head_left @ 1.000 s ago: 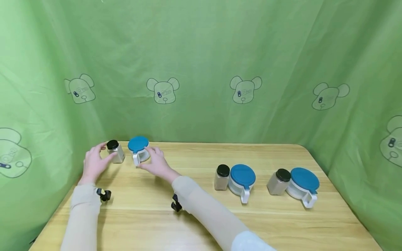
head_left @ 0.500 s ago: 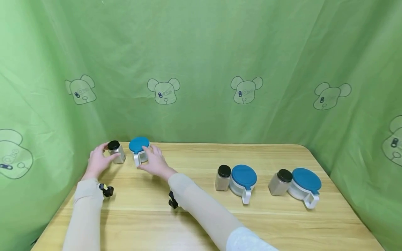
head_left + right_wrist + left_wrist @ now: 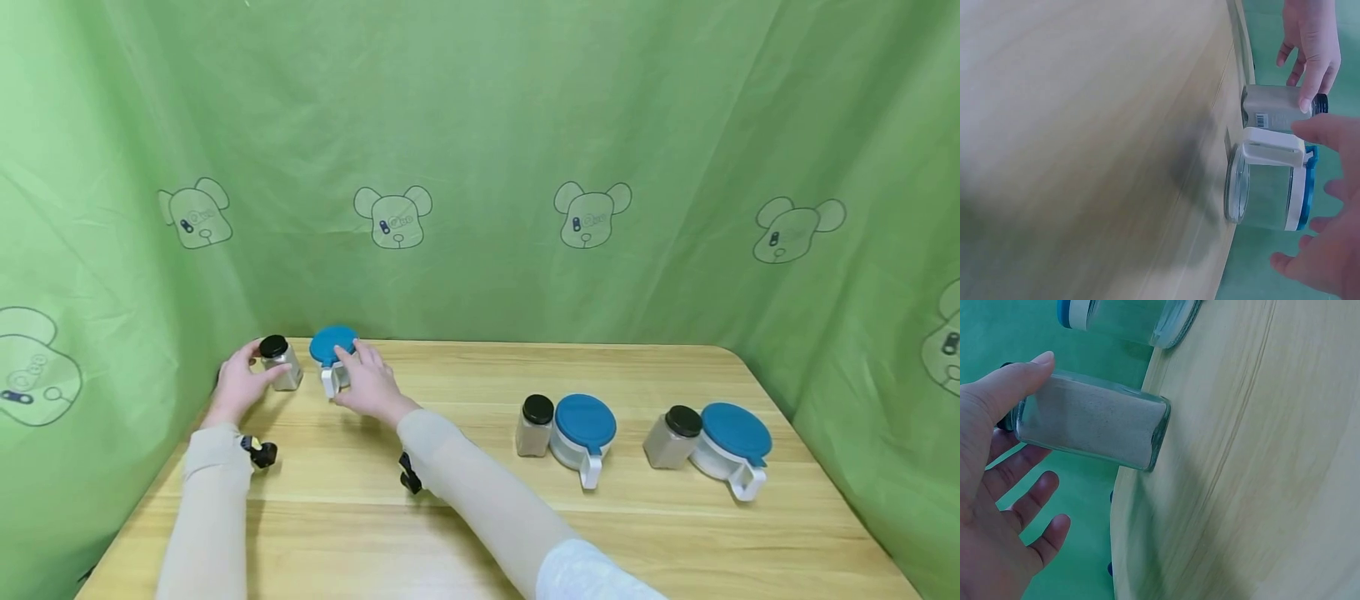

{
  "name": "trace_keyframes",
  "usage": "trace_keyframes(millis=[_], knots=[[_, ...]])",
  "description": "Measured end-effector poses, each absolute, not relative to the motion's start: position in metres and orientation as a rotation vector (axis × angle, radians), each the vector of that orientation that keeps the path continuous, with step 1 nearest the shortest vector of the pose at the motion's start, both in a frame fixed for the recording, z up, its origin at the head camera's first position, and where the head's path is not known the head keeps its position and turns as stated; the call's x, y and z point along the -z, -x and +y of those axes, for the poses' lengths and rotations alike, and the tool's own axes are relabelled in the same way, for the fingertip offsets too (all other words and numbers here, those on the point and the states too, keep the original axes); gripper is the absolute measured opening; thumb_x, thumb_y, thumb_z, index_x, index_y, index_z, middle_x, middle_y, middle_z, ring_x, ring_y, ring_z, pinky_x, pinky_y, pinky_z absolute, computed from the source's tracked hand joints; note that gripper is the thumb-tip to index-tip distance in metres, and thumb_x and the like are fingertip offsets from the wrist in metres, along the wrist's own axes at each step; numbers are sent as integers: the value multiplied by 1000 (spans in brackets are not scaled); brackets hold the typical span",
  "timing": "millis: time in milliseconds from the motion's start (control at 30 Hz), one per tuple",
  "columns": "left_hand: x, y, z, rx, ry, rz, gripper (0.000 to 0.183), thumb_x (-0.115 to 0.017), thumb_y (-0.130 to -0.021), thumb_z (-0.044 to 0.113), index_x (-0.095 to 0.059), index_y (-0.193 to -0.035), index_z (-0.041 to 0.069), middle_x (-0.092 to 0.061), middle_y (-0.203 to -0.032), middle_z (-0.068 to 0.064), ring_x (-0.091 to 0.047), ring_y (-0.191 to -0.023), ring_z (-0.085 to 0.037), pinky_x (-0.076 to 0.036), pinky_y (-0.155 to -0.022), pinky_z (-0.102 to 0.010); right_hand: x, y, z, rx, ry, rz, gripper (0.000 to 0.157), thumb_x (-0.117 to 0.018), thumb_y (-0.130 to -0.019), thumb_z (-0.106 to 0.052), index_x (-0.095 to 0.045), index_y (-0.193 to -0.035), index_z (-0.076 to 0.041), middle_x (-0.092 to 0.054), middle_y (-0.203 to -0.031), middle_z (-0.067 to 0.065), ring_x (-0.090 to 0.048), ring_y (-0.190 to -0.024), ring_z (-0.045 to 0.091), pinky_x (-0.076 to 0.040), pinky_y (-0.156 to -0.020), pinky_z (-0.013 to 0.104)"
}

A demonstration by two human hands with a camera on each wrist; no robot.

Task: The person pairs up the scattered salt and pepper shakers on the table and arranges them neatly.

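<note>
My left hand [image 3: 242, 385] holds a square glass jar [image 3: 1094, 422] of pale powder near its black lid, thumb on one side and fingers on the other. The jar stands upright at the back left corner of the table. Beside it is a clear round glass pot [image 3: 1267, 194] with a blue lid [image 3: 330, 343] and a white handle [image 3: 1272, 147]. My right hand [image 3: 371, 385] hovers at this pot, its fingers spread around the lid side and the thumb near the handle. In the right wrist view the fingers show gaps to the pot.
On the wooden table [image 3: 420, 467], a black-lidded jar [image 3: 533, 433] and a blue-lidded pot [image 3: 585, 425] stand close together right of centre. Another such jar [image 3: 670, 442] and pot [image 3: 735, 433] are farther right. A green curtain [image 3: 480, 108] hangs behind the table.
My right wrist has shifted slightly left, and its fingers sit a little farther over the blue lid. My left hand stays at the jar; the whole view drifts slightly.
</note>
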State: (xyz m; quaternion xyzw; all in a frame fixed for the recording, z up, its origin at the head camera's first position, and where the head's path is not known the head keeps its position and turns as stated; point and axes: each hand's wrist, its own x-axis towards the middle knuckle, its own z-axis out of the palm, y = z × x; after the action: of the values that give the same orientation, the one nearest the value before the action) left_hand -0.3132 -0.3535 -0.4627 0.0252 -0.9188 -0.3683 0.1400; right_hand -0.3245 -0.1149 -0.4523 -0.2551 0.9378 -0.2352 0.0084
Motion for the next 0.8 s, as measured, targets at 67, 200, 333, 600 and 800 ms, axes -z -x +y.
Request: trace_keyframes(millis=[67, 200, 333, 600, 800], knots=[[464, 314, -354, 1072, -83, -2661, 71, -70, -89, 34, -42, -140, -6, -51, -132, -33, -47, -122, -48, -37, -102, -59, 453, 325, -116, 678, 796, 2940, 82, -73, -86, -36, -29, -154, -24, -20, -162, 11, -22, -149, 31, -33, -113, 53], [465, 314, -354, 1071, -96, -2669, 71, -70, -89, 36, -42, -141, -4, -51, -134, -32, -46, -123, -48, -37, -102, -60, 452, 326, -115, 538, 798, 2985, 80, -72, -85, -36, -30, -153, -26, -22, -162, 9, -24, -148, 28, -34, -112, 52], [465, 315, -354, 1074, -90, -2662, 69, -70, -90, 35, -43, -140, -3, -52, -133, -31, -48, -122, -47, -38, -102, -58, 451, 327, -113, 422, 802, 3023, 81, -73, -84, -32, -30, -153, -27, -23, -162, 5, -24, -149, 27, -31, -114, 53], [465, 316, -355, 1066, -74, -2653, 66, -70, -90, 34, -45, -139, -2, -53, -133, -30, -49, -122, -45, -38, -102, -57, 456, 334, -110, 405, 823, 3014, 76, -70, -87, -38, -32, -151, -26, -21, -163, 1, -23, -150, 25, -31, -114, 55], [465, 314, -354, 1079, -85, -2650, 67, -70, -90, 35, -45, -140, -3, -53, -134, -30, -48, -124, -45, -37, -104, -57, 458, 335, -107, 575, 783, 2988, 68, -64, -90, -49, -37, -146, -23, -25, -162, 0, -24, -150, 22, -31, -114, 55]])
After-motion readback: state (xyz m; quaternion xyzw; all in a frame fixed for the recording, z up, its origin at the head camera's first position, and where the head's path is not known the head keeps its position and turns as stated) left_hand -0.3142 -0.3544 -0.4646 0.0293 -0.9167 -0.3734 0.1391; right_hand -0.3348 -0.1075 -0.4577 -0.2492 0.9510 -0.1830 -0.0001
